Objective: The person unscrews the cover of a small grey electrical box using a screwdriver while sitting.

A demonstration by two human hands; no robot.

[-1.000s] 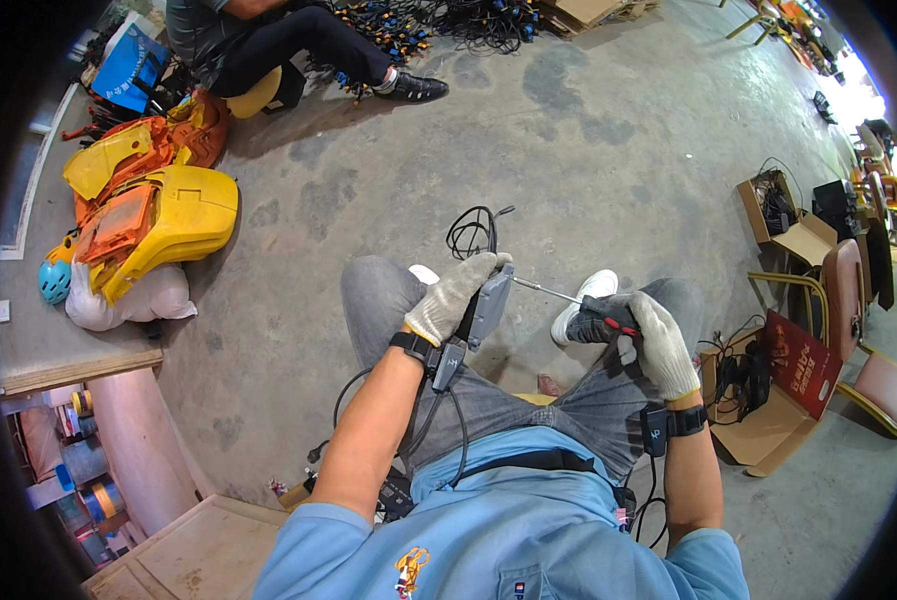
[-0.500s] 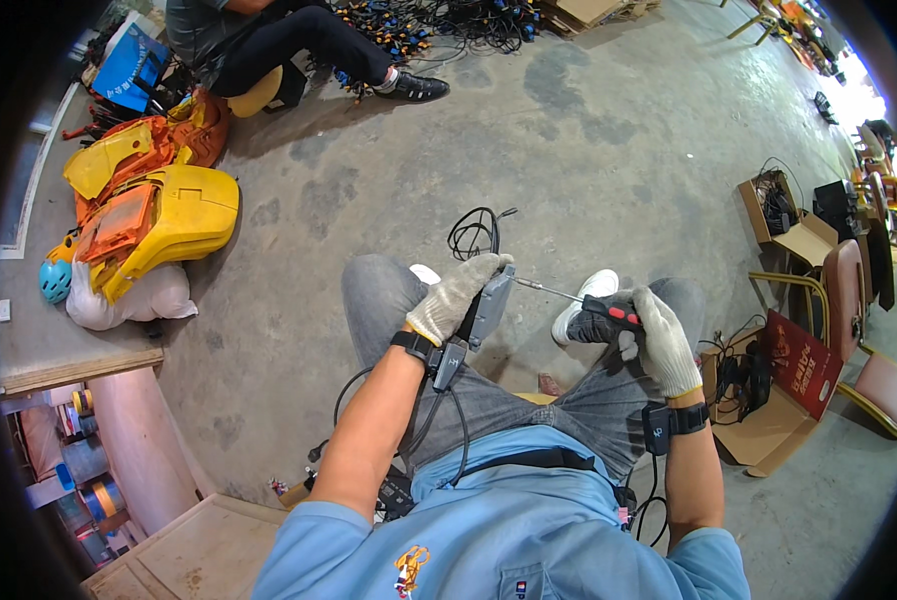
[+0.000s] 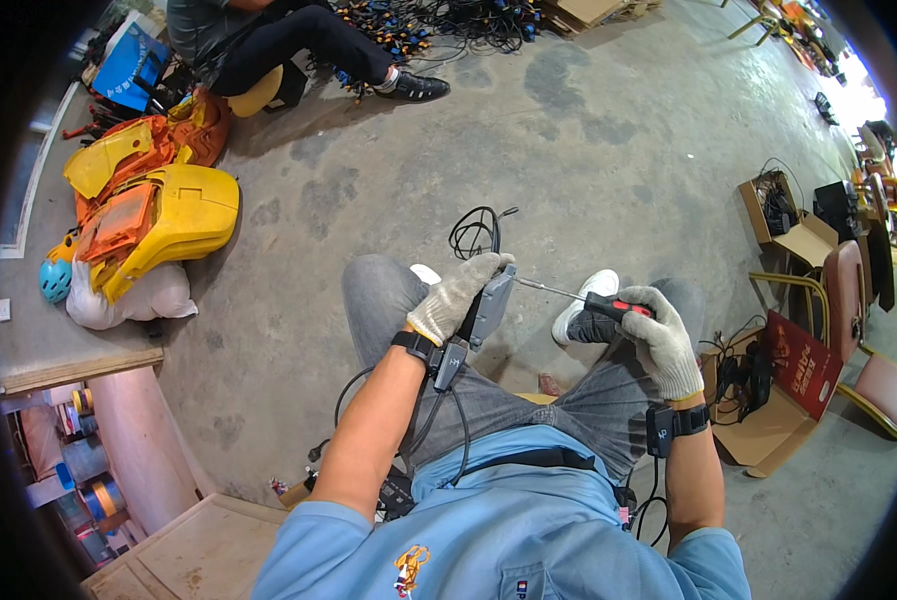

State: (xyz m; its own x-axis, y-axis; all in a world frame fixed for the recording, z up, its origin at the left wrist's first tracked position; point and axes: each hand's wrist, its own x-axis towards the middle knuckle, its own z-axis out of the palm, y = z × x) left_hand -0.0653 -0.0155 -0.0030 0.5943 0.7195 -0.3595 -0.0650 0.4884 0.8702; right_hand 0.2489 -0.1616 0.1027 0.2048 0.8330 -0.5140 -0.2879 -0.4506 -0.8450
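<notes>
Head view: left hand [image 3: 459, 300] clutching gray unit [image 3: 491, 310] between knees [image 3: 374, 290], partly covering it. Right hand [image 3: 661, 340] wrapped round screwdriver [image 3: 606, 305]; tip contact at unit's edge too tiny to tell. Cardboard box [image 3: 769, 438]: black cables [image 3: 739, 385] inside.

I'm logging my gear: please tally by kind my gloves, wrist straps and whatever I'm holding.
Whitish knit gloves: 2
Black wrist straps: 2
Red-and-black screwdriver: 1
Flat gray case: 1
Total: 6
</notes>
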